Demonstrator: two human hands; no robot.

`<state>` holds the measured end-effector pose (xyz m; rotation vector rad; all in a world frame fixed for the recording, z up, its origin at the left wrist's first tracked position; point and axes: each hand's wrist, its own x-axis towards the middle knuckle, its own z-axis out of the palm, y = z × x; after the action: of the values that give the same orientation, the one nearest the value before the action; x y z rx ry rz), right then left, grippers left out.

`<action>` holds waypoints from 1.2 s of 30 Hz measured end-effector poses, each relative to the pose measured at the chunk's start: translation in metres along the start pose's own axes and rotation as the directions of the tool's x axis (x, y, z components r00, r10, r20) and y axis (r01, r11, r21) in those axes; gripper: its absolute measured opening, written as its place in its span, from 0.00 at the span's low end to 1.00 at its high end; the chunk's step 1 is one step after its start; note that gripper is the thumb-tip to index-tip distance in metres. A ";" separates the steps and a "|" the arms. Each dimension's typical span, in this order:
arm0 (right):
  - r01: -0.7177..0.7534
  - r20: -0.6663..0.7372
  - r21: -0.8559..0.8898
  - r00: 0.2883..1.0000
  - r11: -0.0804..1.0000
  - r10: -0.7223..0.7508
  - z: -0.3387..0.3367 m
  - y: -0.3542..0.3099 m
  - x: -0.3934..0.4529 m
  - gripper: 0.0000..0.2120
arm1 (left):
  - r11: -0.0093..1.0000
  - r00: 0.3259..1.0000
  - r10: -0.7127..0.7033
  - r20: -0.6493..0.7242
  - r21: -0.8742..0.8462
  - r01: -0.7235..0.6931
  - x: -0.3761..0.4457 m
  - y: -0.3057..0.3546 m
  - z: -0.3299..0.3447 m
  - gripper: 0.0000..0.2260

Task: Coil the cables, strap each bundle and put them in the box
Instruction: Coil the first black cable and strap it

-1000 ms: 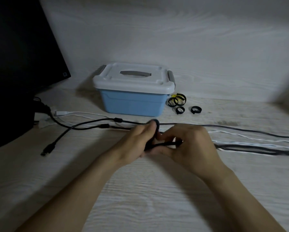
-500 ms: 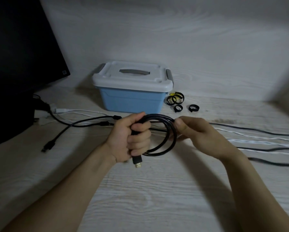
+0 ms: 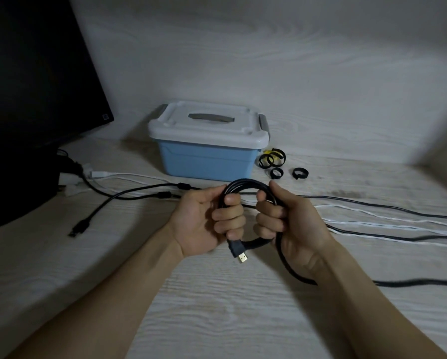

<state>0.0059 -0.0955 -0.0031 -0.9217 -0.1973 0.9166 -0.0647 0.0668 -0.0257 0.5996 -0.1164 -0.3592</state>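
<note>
A black cable coil hangs above the table centre, held from both sides. My left hand grips its left side, and a gold-tipped plug sticks out below the fingers. My right hand grips the right side; the loose tail of the cable runs under my right wrist and off to the right. Behind stands the blue box with its grey-white lid shut. Several black and yellow strap rings lie right of the box.
More black cables and white cables lie across the table from left to right. A dark monitor stands at the left. A black USB plug lies near the monitor base.
Both hands lifted the black cable off the table and wound it into loops. My right hand has moved in and now grips the coil's right side.
</note>
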 end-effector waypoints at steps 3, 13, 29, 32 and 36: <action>-0.037 0.015 0.002 0.999 0.999 0.037 -0.002 0.000 0.001 0.18 | 1.000 0.999 -0.020 -0.043 -0.017 0.020 0.002 -0.002 0.001 0.19; 0.225 0.021 -0.482 0.969 0.847 -0.245 -0.011 0.003 0.003 0.17 | 0.984 0.927 0.158 -0.340 -0.028 -0.178 0.001 0.004 0.006 0.17; 0.233 0.333 -0.936 0.833 -0.265 -0.443 -0.029 -0.003 -0.001 0.05 | 0.730 0.501 0.543 -0.674 0.084 -0.678 -0.002 0.015 0.005 0.18; 0.342 0.427 -0.884 0.868 -0.318 -0.254 -0.020 0.012 -0.003 0.05 | 0.722 0.483 0.593 -0.644 0.160 -0.673 0.004 0.011 0.007 0.15; 0.455 0.531 -0.811 0.837 -0.368 -0.133 -0.015 0.032 0.000 0.11 | 0.667 0.449 0.738 -0.503 0.445 -0.598 0.017 0.002 0.007 0.13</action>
<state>-0.0050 -0.0961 -0.0364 -2.1967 -1.6155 -0.0089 -0.0501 0.0586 -0.0183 0.8041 0.2981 0.6928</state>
